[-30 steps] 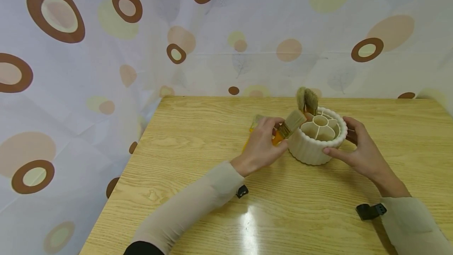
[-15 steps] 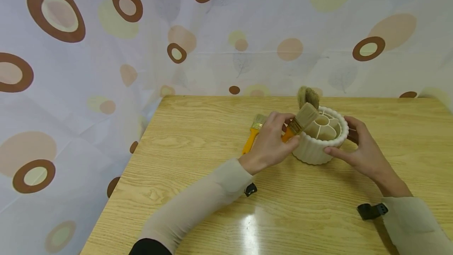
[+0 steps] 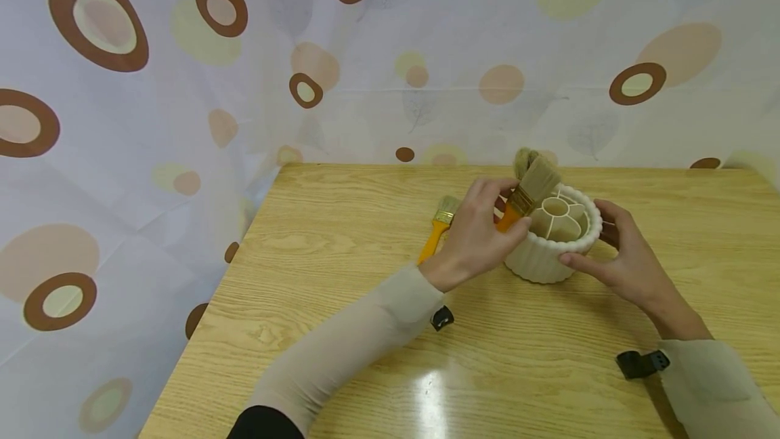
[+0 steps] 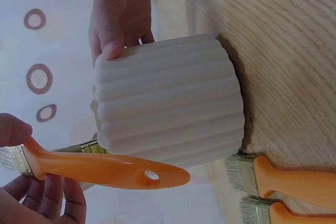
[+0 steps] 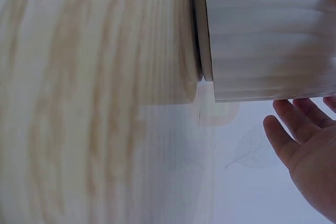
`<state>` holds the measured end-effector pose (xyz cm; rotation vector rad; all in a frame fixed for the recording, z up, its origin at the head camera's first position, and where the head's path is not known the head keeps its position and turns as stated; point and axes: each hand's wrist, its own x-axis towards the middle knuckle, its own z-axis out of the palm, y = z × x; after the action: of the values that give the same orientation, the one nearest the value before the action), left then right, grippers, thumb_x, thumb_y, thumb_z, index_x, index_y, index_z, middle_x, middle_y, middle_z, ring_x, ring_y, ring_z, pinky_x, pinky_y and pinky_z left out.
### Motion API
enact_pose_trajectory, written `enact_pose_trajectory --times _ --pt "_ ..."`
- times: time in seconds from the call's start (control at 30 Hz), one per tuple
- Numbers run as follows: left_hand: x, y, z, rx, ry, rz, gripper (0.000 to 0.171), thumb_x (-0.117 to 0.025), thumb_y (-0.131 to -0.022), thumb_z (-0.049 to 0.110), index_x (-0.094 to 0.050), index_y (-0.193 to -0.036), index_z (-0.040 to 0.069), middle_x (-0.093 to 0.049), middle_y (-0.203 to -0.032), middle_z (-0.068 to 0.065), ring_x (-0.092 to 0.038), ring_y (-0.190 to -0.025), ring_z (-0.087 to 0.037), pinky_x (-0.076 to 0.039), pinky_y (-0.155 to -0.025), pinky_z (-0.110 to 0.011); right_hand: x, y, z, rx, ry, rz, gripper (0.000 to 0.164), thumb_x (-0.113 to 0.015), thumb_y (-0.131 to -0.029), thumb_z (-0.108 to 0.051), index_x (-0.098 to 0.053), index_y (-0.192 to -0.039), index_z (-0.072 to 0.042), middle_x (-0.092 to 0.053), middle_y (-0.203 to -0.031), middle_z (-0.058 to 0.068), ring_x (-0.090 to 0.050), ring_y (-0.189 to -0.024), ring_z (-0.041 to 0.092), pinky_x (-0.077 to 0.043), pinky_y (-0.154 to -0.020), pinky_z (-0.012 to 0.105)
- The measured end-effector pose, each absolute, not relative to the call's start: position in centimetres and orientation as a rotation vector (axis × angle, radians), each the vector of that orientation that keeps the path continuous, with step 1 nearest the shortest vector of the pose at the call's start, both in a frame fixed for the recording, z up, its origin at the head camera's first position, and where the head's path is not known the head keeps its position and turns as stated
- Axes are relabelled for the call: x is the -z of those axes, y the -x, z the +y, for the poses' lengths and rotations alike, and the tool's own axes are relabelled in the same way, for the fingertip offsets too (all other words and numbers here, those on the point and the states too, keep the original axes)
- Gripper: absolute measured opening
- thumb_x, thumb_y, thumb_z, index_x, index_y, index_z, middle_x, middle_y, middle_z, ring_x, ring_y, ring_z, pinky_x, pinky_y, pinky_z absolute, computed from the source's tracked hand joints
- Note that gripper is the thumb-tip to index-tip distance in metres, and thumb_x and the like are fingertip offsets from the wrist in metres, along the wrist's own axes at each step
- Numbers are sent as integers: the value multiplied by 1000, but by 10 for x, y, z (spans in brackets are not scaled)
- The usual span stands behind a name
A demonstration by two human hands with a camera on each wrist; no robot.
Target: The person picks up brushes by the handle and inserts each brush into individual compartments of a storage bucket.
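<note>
Bracing the pot (image 3: 544,260) on the bench (image 3: 341,242), the right hand (image 3: 629,268) grasps its side with fingers and thumb, probably against sliding. The left hand (image 3: 483,230) pinches a paintbrush (image 4: 105,170) near the bristles, seemingly to leave its handle free beside the pot. Beyond, another brush (image 3: 523,158) stands bristles-up in the pot.

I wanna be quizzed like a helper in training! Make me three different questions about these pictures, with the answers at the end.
1. Pick one: what does the person's left grip hold?
A) a spoon
B) a paintbrush
C) a pencil

2. True or false: the person's right grip touches the white pot.

3. Count: in the left wrist view, how many orange-handled brushes lie on the table?

Key:
1. B
2. True
3. Two
</note>
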<state>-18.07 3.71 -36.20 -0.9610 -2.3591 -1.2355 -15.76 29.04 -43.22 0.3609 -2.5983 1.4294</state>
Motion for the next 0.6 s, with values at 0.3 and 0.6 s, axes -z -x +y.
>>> enact_pose_trajectory --times 0.3,0.6 --pt "352 182 40 1323 970 -2330 49 -67 -87 16 -48 -130 1 -50 -116 -8 -51 -92 -11 -45 -75 -10 431 157 289 -1432 -352 -2594 98 -80 -76 -7 -19 -152 -16 -30 -142 15 -39 -120 39 -31 -85 9" --pt "343 183 49 1340 969 -2291 51 -69 -87 16 -48 -131 0 -49 -114 -10 -53 -92 -11 -45 -75 -9 432 159 291 -1423 -346 -2608 97 -79 -77 -7 -18 -152 -16 -29 -144 16 -38 -120 40 -32 -86 12"
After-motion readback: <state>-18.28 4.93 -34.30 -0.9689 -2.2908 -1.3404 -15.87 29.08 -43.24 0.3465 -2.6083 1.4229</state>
